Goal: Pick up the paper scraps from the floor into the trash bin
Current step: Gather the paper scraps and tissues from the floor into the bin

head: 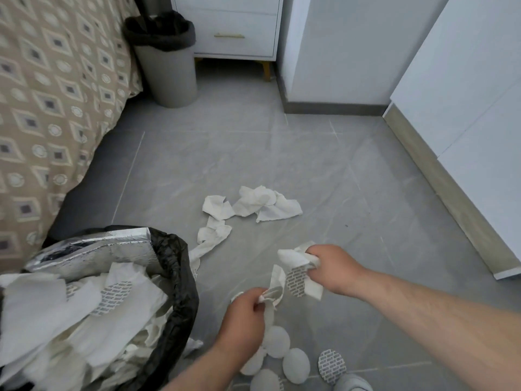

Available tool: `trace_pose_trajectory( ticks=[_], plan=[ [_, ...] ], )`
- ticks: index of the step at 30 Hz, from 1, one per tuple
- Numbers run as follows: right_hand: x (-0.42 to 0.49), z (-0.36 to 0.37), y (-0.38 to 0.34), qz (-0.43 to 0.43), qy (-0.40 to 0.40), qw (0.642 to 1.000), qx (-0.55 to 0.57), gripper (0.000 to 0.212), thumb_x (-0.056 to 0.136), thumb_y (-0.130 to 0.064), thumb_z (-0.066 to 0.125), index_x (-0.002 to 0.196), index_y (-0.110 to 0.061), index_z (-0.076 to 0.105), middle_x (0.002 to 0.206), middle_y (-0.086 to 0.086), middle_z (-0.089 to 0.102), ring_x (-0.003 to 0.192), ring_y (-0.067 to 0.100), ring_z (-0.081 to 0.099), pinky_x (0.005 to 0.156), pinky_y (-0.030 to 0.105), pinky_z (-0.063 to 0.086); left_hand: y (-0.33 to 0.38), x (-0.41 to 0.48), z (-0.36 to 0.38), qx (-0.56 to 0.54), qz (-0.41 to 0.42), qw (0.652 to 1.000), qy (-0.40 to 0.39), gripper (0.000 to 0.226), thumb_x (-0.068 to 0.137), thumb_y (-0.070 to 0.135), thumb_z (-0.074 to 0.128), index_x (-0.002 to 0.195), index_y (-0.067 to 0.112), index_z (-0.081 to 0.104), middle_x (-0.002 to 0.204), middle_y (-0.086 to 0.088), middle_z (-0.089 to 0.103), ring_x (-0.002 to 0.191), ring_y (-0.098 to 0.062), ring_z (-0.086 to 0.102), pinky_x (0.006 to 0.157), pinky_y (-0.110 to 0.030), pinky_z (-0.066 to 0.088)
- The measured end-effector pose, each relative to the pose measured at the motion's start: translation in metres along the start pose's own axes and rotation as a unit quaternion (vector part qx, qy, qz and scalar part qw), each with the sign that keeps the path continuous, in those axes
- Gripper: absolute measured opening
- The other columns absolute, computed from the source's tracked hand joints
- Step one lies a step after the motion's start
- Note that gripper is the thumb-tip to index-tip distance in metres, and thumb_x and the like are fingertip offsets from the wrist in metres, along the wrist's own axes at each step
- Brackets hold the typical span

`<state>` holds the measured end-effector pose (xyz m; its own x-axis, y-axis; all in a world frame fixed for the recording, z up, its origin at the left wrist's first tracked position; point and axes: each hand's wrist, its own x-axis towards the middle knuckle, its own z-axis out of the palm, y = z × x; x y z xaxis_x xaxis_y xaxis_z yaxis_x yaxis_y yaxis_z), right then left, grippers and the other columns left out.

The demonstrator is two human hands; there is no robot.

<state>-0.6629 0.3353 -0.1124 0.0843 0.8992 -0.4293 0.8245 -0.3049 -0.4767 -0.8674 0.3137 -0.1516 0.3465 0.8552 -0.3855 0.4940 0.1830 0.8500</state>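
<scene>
My left hand (242,320) grips a crumpled white paper scrap (275,286) just above the grey floor. My right hand (332,266) holds another crumpled scrap (296,266) with a printed round patch on it. To the left stands a trash bin (180,277) lined with a black bag, heaped with white paper and a piece of silver foil. More crumpled scraps (259,204) lie on the floor beyond my hands, and a smaller one (211,235) sits nearer the bin. Several round white paper discs (296,365) lie below my left hand.
A second grey bin (169,71) with a black liner stands at the back beside a bed with a patterned cover (56,94). A white nightstand (234,26) and white cabinets (465,122) border the floor at the back and right.
</scene>
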Motion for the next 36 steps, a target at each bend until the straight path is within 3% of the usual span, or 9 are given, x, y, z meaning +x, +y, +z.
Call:
trace_pose_trajectory(
  ticks=[2,4,10,15,20,24,29,34,36],
  plan=[
    [-0.013,-0.023,-0.014,0.015,0.028,0.998,0.053,0.007,0.077,-0.007,0.060,0.080,-0.010,0.066,0.076,0.003,0.066,0.074,0.020,0.062,0.059,0.026,0.042,0.020,-0.006,-0.016,-0.018,-0.011,1.000,0.000,0.034,0.091,0.003,0.046,0.081,0.028,0.066,0.071,0.010,0.066,0.071,-0.002,0.059,0.057,-0.007,0.041],
    [-0.027,-0.042,-0.033,0.021,0.051,0.992,0.114,0.020,0.076,-0.002,0.059,0.074,-0.022,0.064,0.069,-0.006,0.064,0.062,0.009,0.058,0.051,0.016,0.042,0.040,-0.015,-0.037,-0.004,-0.014,1.000,-0.004,0.030,0.092,0.007,0.046,0.081,0.028,0.064,0.068,0.009,0.063,0.063,-0.005,0.056,0.048,-0.007,0.039],
    [-0.066,-0.068,-0.113,-0.004,0.072,0.972,0.226,0.019,0.078,-0.003,0.063,0.086,-0.020,0.064,0.082,0.003,0.069,0.066,0.012,0.062,0.054,0.019,0.048,0.098,-0.059,-0.143,0.035,0.005,0.999,-0.016,0.022,0.091,0.011,0.048,0.077,0.020,0.062,0.061,0.001,0.053,0.052,-0.012,0.046,0.046,-0.021,0.037],
    [-0.071,-0.039,-0.182,-0.023,0.056,0.960,0.273,0.016,0.078,-0.009,0.069,0.085,-0.020,0.060,0.082,-0.001,0.068,0.071,0.010,0.064,0.057,0.021,0.050,0.076,-0.097,-0.234,-0.006,-0.015,0.994,0.104,0.020,0.092,0.009,0.049,0.087,0.016,0.067,0.061,0.001,0.055,0.051,-0.011,0.045,0.049,-0.026,0.039],
    [-0.050,-0.009,-0.224,-0.040,0.017,0.959,0.279,0.015,0.076,-0.009,0.070,0.086,-0.019,0.064,0.079,-0.002,0.070,0.069,0.013,0.067,0.056,0.023,0.049,0.010,-0.107,-0.263,0.012,-0.043,0.980,0.194,0.016,0.092,0.007,0.051,0.083,0.014,0.062,0.059,-0.001,0.054,0.045,-0.008,0.046,0.047,-0.023,0.040],
    [-0.036,0.010,-0.232,-0.026,0.003,0.961,0.274,0.017,0.076,-0.009,0.069,0.090,-0.017,0.065,0.084,0.001,0.072,0.076,0.015,0.069,0.063,0.028,0.054,-0.017,-0.093,-0.262,0.068,-0.039,0.975,0.210,0.011,0.091,0.012,0.053,0.084,0.019,0.056,0.078,-0.002,0.060,0.070,-0.015,0.054,0.063,-0.029,0.040],
    [-0.030,0.020,-0.233,-0.022,0.001,0.965,0.263,0.016,0.078,-0.008,0.068,0.091,-0.017,0.064,0.087,0.000,0.072,0.075,0.011,0.067,0.059,0.019,0.050,-0.021,-0.078,-0.253,0.093,0.022,0.971,0.220,0.012,0.091,0.019,0.055,0.102,0.024,0.053,0.091,0.016,0.057,0.088,-0.008,0.056,0.077,-0.030,0.046],
    [-0.022,0.029,-0.235,-0.026,-0.012,0.968,0.249,0.017,0.077,-0.006,0.068,0.089,-0.017,0.063,0.091,0.005,0.073,0.082,0.017,0.069,0.073,0.029,0.054,-0.043,-0.076,-0.247,0.207,0.058,0.959,0.182,0.061,0.089,0.049,0.043,0.142,0.022,0.029,0.137,0.004,0.040,0.130,-0.015,0.034,0.109,-0.031,0.029],
    [-0.020,0.031,-0.235,-0.026,-0.019,0.970,0.240,0.021,0.076,-0.007,0.069,0.094,-0.016,0.063,0.093,0.005,0.073,0.084,0.017,0.070,0.078,0.033,0.056,-0.050,-0.080,-0.255,0.262,0.084,0.941,0.198,0.075,0.081,0.059,0.030,0.144,0.018,0.032,0.144,0.004,0.034,0.136,-0.014,0.027,0.114,-0.026,0.018]
  ],
)
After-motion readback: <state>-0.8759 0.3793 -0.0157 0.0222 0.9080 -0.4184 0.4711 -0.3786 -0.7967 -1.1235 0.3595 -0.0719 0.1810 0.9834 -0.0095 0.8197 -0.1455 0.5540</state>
